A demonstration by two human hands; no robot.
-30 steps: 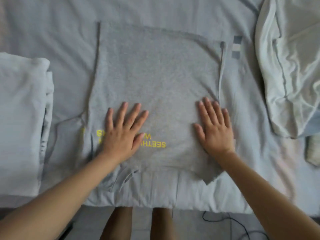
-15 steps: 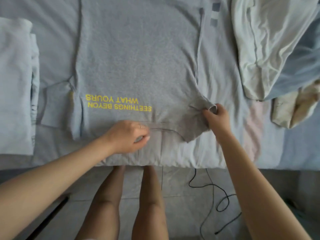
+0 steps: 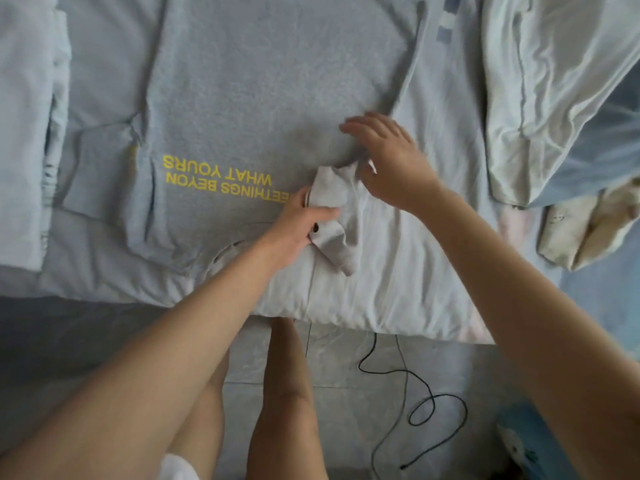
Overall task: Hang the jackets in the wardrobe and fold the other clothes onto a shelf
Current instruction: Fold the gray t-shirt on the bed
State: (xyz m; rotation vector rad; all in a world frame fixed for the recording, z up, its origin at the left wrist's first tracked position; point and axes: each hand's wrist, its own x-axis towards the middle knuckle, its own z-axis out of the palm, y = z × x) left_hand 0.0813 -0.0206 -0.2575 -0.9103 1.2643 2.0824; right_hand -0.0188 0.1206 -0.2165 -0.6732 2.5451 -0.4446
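On the bed (image 3: 398,282), the left grip (image 3: 294,226) clenches the bunched sleeve (image 3: 330,195) of the grey T-shirt (image 3: 259,98); the right grip (image 3: 391,161), fingers loose, is just beside it.

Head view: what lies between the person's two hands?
Head view: the bunched sleeve of the grey yellow-lettered T-shirt, gripped by the left hand, below the right hand.

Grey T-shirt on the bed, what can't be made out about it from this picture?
- Head view: end letters of the yellow print are hidden behind the left hand, which grips a sleeve of the grey T-shirt.
- Head view: the shirt's far end is cut off by the top edge.
- Head view: the right hand is blurred, so its contact with the shirt is unclear.
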